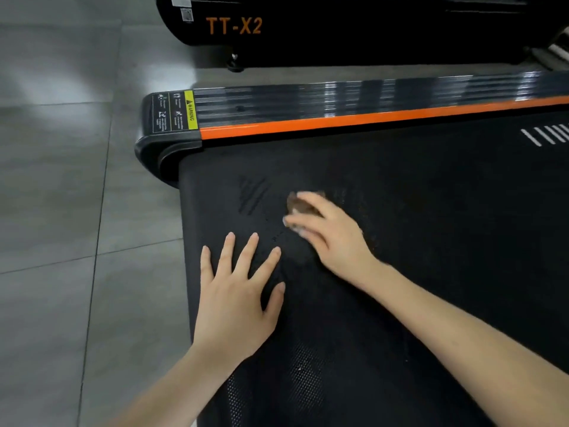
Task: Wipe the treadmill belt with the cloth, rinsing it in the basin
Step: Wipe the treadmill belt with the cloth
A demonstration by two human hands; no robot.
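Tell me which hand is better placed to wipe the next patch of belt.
Right, probably. The right hand grips the brown cloth against the belt, while the left hand lies flat with fingers spread on the belt, holding nothing.

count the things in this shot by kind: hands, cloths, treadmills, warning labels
hands: 2 (left hand flat on the belt, right hand gripping the cloth)
cloths: 1
treadmills: 2 (near treadmill, TT-X2 treadmill behind it)
warning labels: 1
total: 6
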